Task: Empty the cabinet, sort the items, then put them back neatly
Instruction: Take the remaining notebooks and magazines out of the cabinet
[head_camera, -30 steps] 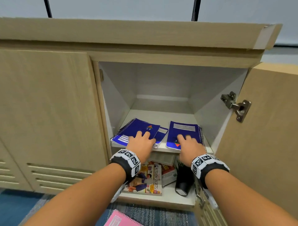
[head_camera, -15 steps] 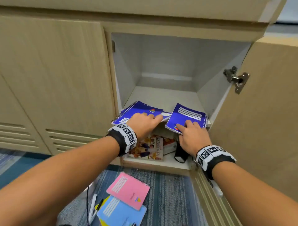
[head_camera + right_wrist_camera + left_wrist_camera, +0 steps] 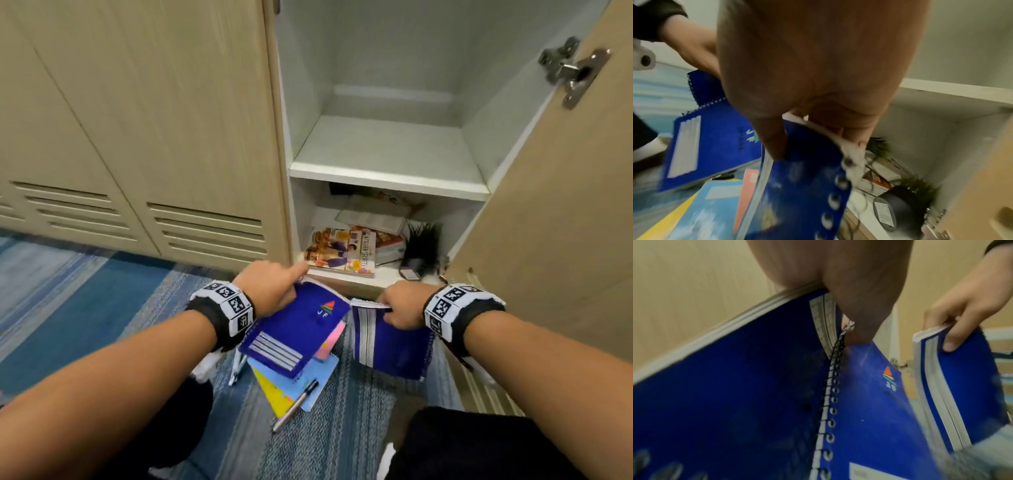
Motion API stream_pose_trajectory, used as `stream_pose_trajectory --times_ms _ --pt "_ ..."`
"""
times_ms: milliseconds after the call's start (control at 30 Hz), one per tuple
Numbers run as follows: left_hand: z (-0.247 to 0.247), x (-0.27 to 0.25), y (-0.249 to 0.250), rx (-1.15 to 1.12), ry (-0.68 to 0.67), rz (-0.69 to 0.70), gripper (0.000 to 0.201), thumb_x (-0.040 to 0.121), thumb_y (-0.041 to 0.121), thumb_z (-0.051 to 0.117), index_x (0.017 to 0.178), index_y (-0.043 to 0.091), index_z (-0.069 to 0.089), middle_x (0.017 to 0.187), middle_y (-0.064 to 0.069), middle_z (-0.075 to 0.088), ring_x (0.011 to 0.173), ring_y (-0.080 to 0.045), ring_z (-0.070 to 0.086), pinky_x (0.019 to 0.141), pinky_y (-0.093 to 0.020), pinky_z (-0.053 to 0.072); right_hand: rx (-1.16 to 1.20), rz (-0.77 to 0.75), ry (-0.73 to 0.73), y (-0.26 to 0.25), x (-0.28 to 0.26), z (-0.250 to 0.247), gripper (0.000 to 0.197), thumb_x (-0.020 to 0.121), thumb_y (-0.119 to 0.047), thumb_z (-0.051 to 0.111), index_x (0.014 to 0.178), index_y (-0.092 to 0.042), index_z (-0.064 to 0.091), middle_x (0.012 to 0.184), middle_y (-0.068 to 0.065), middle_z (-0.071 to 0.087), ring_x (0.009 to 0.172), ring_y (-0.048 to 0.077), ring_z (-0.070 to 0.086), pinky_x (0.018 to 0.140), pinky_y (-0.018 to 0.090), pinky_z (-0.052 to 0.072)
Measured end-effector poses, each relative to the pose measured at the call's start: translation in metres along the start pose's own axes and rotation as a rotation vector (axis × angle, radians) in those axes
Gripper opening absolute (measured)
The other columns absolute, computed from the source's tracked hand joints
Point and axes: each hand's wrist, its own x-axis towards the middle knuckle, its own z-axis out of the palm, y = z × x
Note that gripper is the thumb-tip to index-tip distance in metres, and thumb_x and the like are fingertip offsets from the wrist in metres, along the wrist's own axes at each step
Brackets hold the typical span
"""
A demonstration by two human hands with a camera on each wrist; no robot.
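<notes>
My left hand (image 3: pixel 270 287) grips blue spiral notebooks (image 3: pixel 294 332) (image 3: pixel 859 394) by their top edge, low over the floor in front of the open cabinet (image 3: pixel 387 178). At their right, my right hand (image 3: pixel 402 306) pinches another blue notebook (image 3: pixel 390 346) (image 3: pixel 805 186), which hangs down from its upper edge. The cabinet's upper shelf (image 3: pixel 383 147) is bare. On the lower shelf lie a "Kitchen Secrets" book (image 3: pixel 342 253), other books (image 3: pixel 376 219) and a toppled black pot with a green plant (image 3: pixel 419 250).
On the striped blue carpet (image 3: pixel 325 445) lie pink (image 3: pixel 330 341), light blue and yellow notebooks (image 3: pixel 291 380) with a pen (image 3: pixel 294 406) across them. The open cabinet door (image 3: pixel 548 222) with its hinge (image 3: pixel 572 68) stands at the right. Closed louvred doors (image 3: pixel 137 137) are at the left.
Both hands have pulled the blue notebooks off the upper shelf and carried them down toward the floor pile. The upper shelf now stands bare. The head view has tilted downward.
</notes>
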Motion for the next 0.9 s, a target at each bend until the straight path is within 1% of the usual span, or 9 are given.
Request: stream_pose_trajectory --times_ms 100,233,367,433,500,567,633,700,900 --pt "0.03 -0.002 0.005 0.085 -0.07 -0.066 0.034 0.095 0.028 0.044 0.127 0.019 0.044 0.092 -0.011 0.073 0.086 -0.036 0.069 0.063 -0.035 0.042 -0.039 -0.004 -0.02 -0.01 0.016 0.009 0.027 0.087 -0.027 0.058 0.106 -0.012 0.069 0.108 0.012 0.07 0.099 0.032 0.065 0.084 0.035 0.055" --pt "0.043 0.002 0.011 0.073 -0.017 -0.154 0.039 0.082 0.021 0.067 0.12 0.021 0.058 0.067 -0.007 0.07 0.056 -0.032 0.068 0.046 -0.031 0.035 -0.061 -0.002 0.063 -0.018 0.032 0.006 0.025 0.087 -0.026 0.058 0.104 -0.01 0.068 0.103 0.015 0.069 0.093 0.035 0.067 0.075 0.034 0.055" --pt "0.079 0.011 0.016 0.027 0.023 -0.113 0.065 0.062 0.011 0.081 0.119 0.024 0.054 0.068 -0.005 0.063 0.047 -0.03 0.062 0.038 -0.026 0.031 -0.044 -0.011 0.13 -0.023 0.044 -0.001 0.027 0.091 -0.026 0.058 0.11 -0.009 0.067 0.103 0.014 0.069 0.094 0.034 0.067 0.072 0.032 0.051" --pt "0.085 0.01 0.027 -0.007 -0.073 -0.078 0.07 0.069 0.011 0.079 0.13 0.023 0.046 0.088 -0.01 0.068 0.066 -0.033 0.068 0.043 -0.032 0.037 -0.021 -0.075 0.055 -0.028 0.048 0.002 0.03 0.088 -0.032 0.066 0.112 -0.013 0.07 0.104 0.011 0.071 0.095 0.032 0.067 0.078 0.033 0.054" --pt "0.09 0.008 0.041 -0.112 -0.263 -0.076 0.058 0.091 0.016 0.06 0.144 0.022 0.038 0.12 -0.013 0.064 0.102 -0.035 0.066 0.068 -0.039 0.048 -0.01 -0.101 -0.049 -0.033 0.051 0.009 0.038 0.083 -0.038 0.072 0.116 -0.019 0.072 0.111 0.006 0.072 0.102 0.029 0.066 0.088 0.036 0.054" --pt "0.101 0.005 0.052 -0.193 -0.439 -0.058 0.051 0.095 0.013 0.053 0.143 0.02 0.039 0.128 -0.014 0.061 0.116 -0.035 0.06 0.087 -0.039 0.047 -0.005 -0.081 -0.079 -0.035 0.054 0.014 0.037 0.082 -0.037 0.073 0.113 -0.017 0.073 0.112 0.007 0.072 0.105 0.03 0.066 0.093 0.039 0.054" --pt "0.106 0.004 0.057 -0.233 -0.494 -0.04 0.048 0.091 0.005 0.053 0.137 0.017 0.045 0.126 -0.016 0.061 0.113 -0.038 0.06 0.087 -0.042 0.048 0.007 -0.066 -0.047 -0.034 0.055 0.013 0.033 0.083 -0.03 0.068 0.11 -0.012 0.073 0.111 0.011 0.072 0.104 0.033 0.066 0.091 0.043 0.055" --pt "0.107 0.007 0.056 -0.26 -0.504 -0.055 0.045 0.089 0.002 0.052 0.133 0.015 0.05 0.124 -0.016 0.061 0.11 -0.038 0.061 0.085 -0.041 0.049 0.008 -0.036 -0.002 -0.029 0.053 0.008 0.029 0.085 -0.027 0.063 0.109 -0.014 0.072 0.111 0.009 0.072 0.103 0.031 0.066 0.09 0.042 0.056" --pt "0.098 0.021 0.046 -0.309 -0.458 -0.123 0.032 0.092 0.01 0.051 0.123 0.016 0.059 0.125 -0.012 0.062 0.112 -0.032 0.06 0.08 -0.033 0.043 -0.004 0.05 0.002 -0.011 0.045 0.004 0.028 0.088 -0.029 0.061 0.11 -0.016 0.073 0.111 0.007 0.071 0.104 0.027 0.066 0.089 0.039 0.057"
